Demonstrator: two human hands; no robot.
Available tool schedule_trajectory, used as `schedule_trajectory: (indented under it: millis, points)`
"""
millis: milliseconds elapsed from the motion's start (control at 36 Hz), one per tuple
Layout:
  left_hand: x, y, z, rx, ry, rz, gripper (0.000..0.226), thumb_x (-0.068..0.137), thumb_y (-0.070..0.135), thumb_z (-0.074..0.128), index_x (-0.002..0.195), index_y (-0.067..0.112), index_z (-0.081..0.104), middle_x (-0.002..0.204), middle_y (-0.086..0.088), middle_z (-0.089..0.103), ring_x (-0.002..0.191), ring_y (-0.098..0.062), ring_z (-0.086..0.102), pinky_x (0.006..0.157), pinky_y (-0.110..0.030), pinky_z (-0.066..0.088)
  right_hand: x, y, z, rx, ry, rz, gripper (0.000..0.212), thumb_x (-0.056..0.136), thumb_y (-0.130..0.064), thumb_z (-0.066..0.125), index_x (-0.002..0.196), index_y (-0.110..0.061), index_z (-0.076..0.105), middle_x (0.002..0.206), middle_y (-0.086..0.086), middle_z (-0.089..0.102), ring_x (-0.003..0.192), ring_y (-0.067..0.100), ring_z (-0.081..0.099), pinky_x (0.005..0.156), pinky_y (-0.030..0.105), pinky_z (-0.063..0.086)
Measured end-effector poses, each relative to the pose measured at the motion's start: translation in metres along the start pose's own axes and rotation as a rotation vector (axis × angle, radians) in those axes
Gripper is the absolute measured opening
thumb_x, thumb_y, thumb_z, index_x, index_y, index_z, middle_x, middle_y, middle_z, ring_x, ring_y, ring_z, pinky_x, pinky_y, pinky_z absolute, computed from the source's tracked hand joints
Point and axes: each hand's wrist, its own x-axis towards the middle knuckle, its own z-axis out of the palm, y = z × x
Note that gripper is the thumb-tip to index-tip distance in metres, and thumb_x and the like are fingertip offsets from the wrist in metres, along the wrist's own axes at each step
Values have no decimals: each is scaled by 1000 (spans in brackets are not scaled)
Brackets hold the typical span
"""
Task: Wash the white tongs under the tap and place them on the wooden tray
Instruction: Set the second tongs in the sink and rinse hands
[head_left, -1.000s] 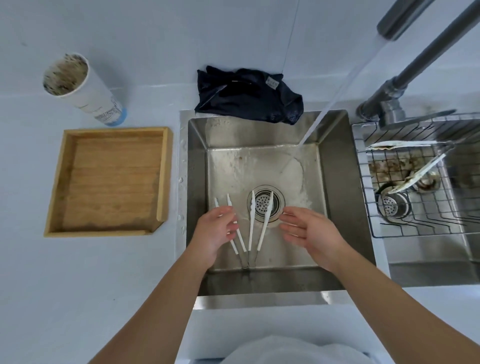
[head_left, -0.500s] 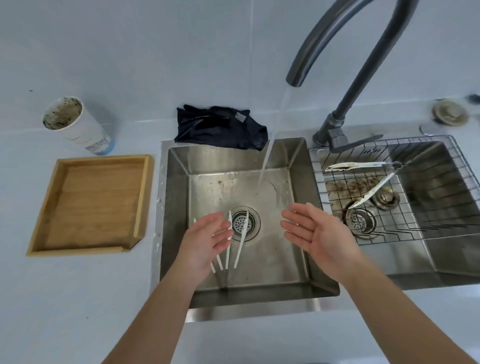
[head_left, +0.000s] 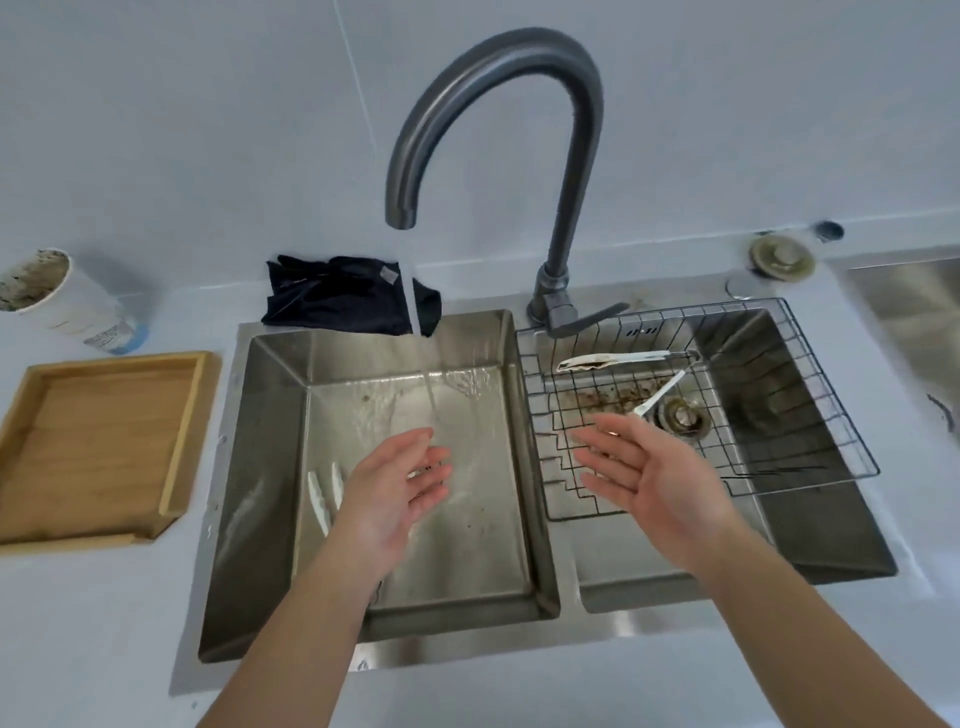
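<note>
White tongs (head_left: 319, 498) lie on the floor of the left sink basin (head_left: 270, 415), mostly hidden under my left hand (head_left: 397, 493). That hand hovers over them with fingers straight, holding nothing. My right hand (head_left: 641, 470) is open too, palm turned left, above the divider and the wire rack's near edge. Another pair of dirty white tongs (head_left: 623, 364) lies in the wire rack (head_left: 810, 415) over the right basin. Water runs from the grey tap (head_left: 493, 104) into the left basin. The wooden tray (head_left: 104, 447) sits bare on the counter at the left.
A dark cloth (head_left: 343, 301) lies behind the left basin. A dirty white cup (head_left: 57, 296) stands behind the tray. A sink plug (head_left: 782, 257) rests on the counter at the back right. The tap lever (head_left: 587, 319) points right over the rack.
The view has tilted up and shifted right, showing the whole tap. Both hands have risen from the tongs and moved right, my right hand now over the rack's edge.
</note>
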Motion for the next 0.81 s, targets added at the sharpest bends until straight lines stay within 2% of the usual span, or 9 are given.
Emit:
schedule_trajectory:
  millis: [111, 333, 472, 556, 639, 722, 750, 806]
  points:
    - [-3, -5, 26, 24, -7, 14, 19, 98, 22, 61, 113, 14, 68, 102, -10, 72, 92, -23, 69, 78, -35, 54, 4, -14, -31, 11, 14, -6, 28, 102, -26, 52, 118, -9, 67, 111, 11, 77, 104, 27, 73, 87, 41, 56]
    - [-8, -9, 72, 71, 2, 29, 17, 99, 21, 60, 111, 13, 68, 107, -11, 71, 97, -25, 69, 86, -37, 56, 18, -32, -80, 48, 41, -14, 32, 102, -29, 49, 119, -8, 66, 112, 11, 76, 104, 27, 73, 88, 41, 55]
    - [-8, -10, 102, 162, 1, 55, 17, 98, 20, 61, 111, 13, 69, 106, -10, 72, 98, -25, 70, 86, -37, 56, 33, -44, -107, 68, 45, -7, 31, 104, -30, 47, 118, -9, 66, 109, 9, 77, 100, 24, 75, 86, 40, 55]
    - [-4, -10, 120, 283, 2, 102, 14, 97, 18, 63, 109, 15, 69, 103, -8, 73, 99, -23, 70, 83, -34, 56, 44, -52, -121, 69, 61, -10, 30, 102, -27, 50, 118, -8, 66, 108, 10, 77, 98, 24, 75, 83, 39, 56]
    - [2, -11, 135, 505, -12, 198, 19, 95, 22, 65, 114, 21, 68, 102, 2, 72, 96, -14, 67, 91, -32, 55, 57, -57, -131, 39, 76, -12, 29, 103, -26, 49, 118, -8, 66, 109, 9, 77, 99, 24, 75, 84, 39, 56]
    - [9, -14, 150, 762, -60, 273, 34, 94, 28, 65, 128, 26, 61, 118, 8, 64, 103, -2, 61, 79, -10, 47, 73, -61, -138, -32, 92, -9, 27, 102, -25, 52, 119, -9, 65, 107, 8, 77, 99, 23, 75, 85, 39, 57]
    - [13, -16, 155, 839, -77, 290, 41, 95, 30, 65, 135, 26, 56, 127, 7, 62, 110, -4, 60, 84, -10, 46, 79, -63, -140, -56, 91, -8, 27, 101, -24, 53, 120, -9, 65, 107, 8, 77, 98, 23, 75, 84, 38, 57]
    - [21, -20, 165, 985, -109, 326, 53, 96, 34, 63, 145, 24, 47, 144, 4, 53, 129, -10, 52, 107, -25, 42, 90, -67, -143, -98, 83, -7, 26, 101, -22, 54, 119, -9, 65, 109, 10, 75, 101, 24, 73, 85, 38, 57]
